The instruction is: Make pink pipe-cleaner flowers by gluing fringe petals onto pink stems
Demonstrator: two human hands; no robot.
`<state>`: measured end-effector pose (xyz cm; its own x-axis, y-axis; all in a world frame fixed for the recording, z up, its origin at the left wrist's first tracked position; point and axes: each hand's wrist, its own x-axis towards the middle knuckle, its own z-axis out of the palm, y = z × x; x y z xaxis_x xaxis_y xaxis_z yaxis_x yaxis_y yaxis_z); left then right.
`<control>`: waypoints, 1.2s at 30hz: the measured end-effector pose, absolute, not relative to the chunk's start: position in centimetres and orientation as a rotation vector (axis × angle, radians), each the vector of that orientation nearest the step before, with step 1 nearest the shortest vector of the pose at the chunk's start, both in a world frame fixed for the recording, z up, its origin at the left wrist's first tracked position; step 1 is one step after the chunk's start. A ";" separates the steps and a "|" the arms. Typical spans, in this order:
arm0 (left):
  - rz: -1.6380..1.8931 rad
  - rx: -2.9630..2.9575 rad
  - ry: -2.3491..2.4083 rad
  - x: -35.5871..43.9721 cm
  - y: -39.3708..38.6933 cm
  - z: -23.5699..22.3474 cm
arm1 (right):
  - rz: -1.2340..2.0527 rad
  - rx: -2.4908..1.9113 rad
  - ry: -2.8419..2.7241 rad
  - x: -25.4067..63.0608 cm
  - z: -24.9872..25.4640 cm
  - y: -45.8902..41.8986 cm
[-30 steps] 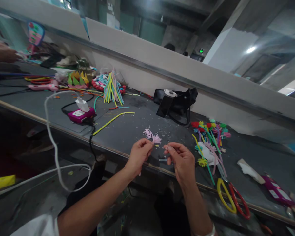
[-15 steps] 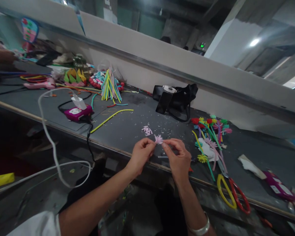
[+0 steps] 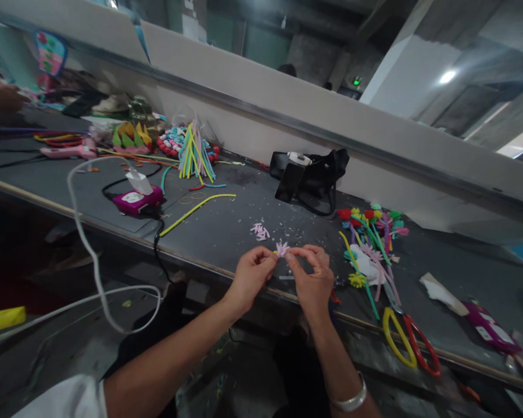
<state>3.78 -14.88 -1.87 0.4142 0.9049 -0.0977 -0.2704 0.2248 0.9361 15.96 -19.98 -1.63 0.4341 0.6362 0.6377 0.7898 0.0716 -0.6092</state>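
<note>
Flower [image 3: 282, 248] pinched by left hand [image 3: 250, 277] and right [image 3: 312, 283].

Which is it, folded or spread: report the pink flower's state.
Spread: the pink flower shows its tips fanned apart between the left hand and right hand.
</note>
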 end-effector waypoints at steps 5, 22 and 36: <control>0.941 1.056 0.769 3.8 -14.9 -1.9 | -0.226 -1.617 -1.266 15.8 -1.8 -19.9; 0.951 1.089 0.759 3.6 -14.9 -1.7 | -0.206 -1.612 -1.220 15.4 -2.0 -19.8; 0.895 0.989 0.639 3.4 -14.6 -2.2 | -0.250 -1.487 -1.194 16.0 -1.0 -20.6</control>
<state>3.35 -14.62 -2.16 0.4980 0.8649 -0.0625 -0.3400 0.2610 0.9035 15.98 -20.62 -1.01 0.4589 0.5232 0.7181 0.7677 0.1734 -0.6169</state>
